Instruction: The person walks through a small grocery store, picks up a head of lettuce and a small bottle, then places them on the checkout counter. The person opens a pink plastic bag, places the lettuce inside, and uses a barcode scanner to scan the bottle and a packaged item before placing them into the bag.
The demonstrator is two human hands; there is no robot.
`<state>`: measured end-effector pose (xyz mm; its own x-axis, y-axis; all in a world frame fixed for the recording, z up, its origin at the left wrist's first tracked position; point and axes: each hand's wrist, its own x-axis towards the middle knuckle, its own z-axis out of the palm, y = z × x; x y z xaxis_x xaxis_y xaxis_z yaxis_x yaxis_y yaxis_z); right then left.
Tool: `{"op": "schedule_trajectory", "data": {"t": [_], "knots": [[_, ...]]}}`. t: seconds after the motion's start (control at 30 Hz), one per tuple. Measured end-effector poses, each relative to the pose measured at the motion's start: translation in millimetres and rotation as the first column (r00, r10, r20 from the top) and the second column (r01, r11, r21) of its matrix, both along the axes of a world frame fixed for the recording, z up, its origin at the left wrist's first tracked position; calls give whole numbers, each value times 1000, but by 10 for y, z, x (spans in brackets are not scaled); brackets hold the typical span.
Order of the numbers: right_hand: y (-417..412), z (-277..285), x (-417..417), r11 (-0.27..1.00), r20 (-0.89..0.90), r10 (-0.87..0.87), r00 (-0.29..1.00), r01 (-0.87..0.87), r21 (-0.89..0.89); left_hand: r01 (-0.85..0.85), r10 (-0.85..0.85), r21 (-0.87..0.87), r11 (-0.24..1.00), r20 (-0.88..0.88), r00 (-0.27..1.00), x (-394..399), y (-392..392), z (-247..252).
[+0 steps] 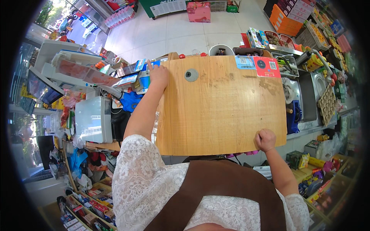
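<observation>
My left hand (158,76) is at the far left edge of a wooden tabletop (222,106), its index finger stretched out apart from the others. It lies over or against a blue-and-white item (145,80), and I see nothing held in it. Beside that hand are a small tilted screen or card (128,79) and a bunched blue plastic bag (131,101). My right hand (265,140) is curled into a fist on the tabletop near its front right corner. A round grey cable grommet (191,75) is set into the wood at the far left.
Two printed code cards, one blue (245,62) and one red (266,67), lie at the far right corner. A metal sink (307,95) with an egg tray (327,105) is to the right. A white-topped machine (94,119) and a monitor (44,85) stand left.
</observation>
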<state>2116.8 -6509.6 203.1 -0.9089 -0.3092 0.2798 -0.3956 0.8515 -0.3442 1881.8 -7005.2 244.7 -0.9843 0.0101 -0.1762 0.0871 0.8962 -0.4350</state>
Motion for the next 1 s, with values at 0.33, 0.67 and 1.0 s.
{"op": "schedule_trajectory", "data": {"t": [0.33,0.67,1.0], "knots": [[39,-45,-1,1000,-32,2,999,-2,-1,32,-31,14,999,-11,999,11,-74,-20],[5,-18,24,999,-30,31,999,-31,-10,166,-73,212,963,-388,919,404,202,-172],[56,-93,41,1000,-48,1,999,-3,-30,39,244,847,530,-197,950,1264,942,-637]]}}
